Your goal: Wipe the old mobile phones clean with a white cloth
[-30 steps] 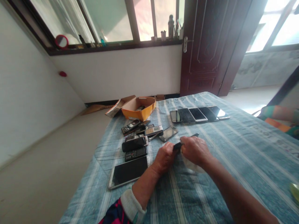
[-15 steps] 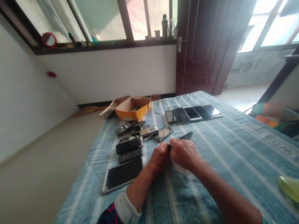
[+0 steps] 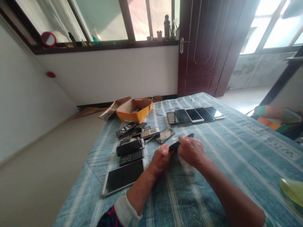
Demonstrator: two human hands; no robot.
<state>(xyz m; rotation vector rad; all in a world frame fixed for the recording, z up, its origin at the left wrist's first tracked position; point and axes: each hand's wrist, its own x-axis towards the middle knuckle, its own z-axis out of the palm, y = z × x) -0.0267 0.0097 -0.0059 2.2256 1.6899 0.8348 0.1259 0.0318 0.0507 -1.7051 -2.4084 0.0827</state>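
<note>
- Left hand (image 3: 161,160), fingers closed, gripped the near end of a slim, dark, flat handset (image 3: 174,146), apparently a phone.
- Right hand (image 3: 191,151) was curled tight about the same handset's middle, some thin whitish cloth or tissue (image 3: 187,165) bunched beneath it; the far tip stuck out beyond the knuckles.
- Handset sat slantwise between both hands, above a blue, white-striped tablecloth (image 3: 224,151), near a flat grey touchscreen phone (image 3: 165,135).
- Risk, as judged: so narrow a slab could have twisted or slipped out if the right hand pushed harder than the left held; smooth casing and loose cloth would be the cause.
- Second risk: a leftward swing of the forearm might have knocked the large white-framed tablet-like device (image 3: 124,177) close by, or the loosely heaped keypad phones (image 3: 131,157).
- Writing: pale lettering (image 3: 272,142) at the tablecloth's right, too soft to read. Open orange cardboard box (image 3: 142,117) bore a small whitish label, illegible. No brand made out.
</note>
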